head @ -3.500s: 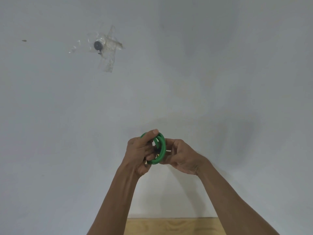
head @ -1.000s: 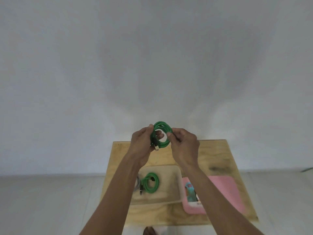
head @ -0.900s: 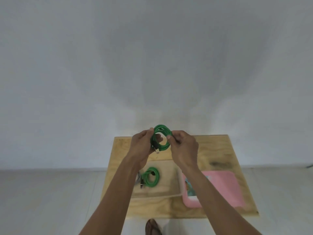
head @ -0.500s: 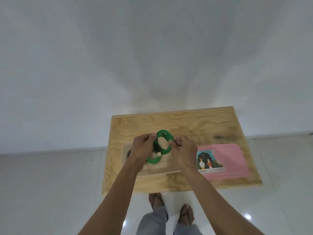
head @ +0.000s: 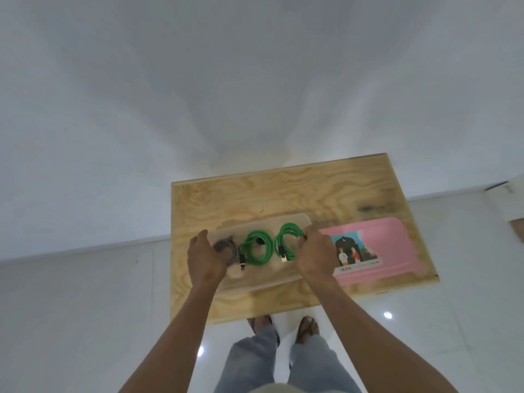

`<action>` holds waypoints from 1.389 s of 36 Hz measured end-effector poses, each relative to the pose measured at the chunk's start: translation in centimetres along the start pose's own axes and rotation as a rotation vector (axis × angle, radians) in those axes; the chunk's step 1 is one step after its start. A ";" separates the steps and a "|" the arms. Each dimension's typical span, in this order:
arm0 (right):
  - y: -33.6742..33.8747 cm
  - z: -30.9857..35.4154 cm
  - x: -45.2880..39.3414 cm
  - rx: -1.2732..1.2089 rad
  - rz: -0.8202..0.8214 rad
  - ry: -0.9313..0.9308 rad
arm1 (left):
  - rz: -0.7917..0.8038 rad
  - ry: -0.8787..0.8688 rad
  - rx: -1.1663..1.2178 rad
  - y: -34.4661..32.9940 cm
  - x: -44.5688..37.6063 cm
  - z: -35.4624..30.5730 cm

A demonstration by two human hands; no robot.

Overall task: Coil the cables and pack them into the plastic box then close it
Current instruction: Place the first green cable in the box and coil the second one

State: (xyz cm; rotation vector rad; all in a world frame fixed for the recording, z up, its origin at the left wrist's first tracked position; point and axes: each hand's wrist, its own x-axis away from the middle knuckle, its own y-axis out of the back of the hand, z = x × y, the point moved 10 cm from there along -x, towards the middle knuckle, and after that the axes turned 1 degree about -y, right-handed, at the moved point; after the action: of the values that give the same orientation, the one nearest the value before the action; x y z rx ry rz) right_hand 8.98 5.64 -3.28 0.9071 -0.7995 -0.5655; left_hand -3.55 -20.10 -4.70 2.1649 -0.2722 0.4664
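Two green coils (head: 256, 251) in clear box (head: 304, 219) | right hand (head: 314, 255) grip pinching right coil (head: 286, 241) | left hand (head: 204, 259) grip unclear | pink lid (head: 397, 248)

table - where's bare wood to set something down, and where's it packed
Free: the table's far strip, behind the clear box and pink lid, and a narrow near strip. Crowded: the box, holding a grey coil and two green coils, left hand and right hand over its ends.

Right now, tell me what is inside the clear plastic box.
The clear plastic box holds a coiled grey cable at its left end, partly covered by the left hand, and two coiled green cables. The right hand grips the right coil, hiding the box's right end.
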 end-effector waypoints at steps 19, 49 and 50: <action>-3.1 2.6 -1.4 0.105 0.008 0.073 | -0.023 -0.135 -0.010 0.7 -3.0 -0.1; -0.4 2.7 -1.9 -0.281 0.067 0.109 | -0.044 -0.167 0.040 1.4 -0.9 -3.4; 0.0 2.4 -1.8 -0.335 0.070 0.097 | -0.054 -0.183 0.041 1.4 -0.5 -4.1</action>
State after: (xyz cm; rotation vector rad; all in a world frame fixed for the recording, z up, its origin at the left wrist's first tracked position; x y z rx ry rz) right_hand 5.96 5.82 -3.02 0.5912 -0.6233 -0.5692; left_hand -5.49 -17.62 -1.70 2.2525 -0.3063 0.2451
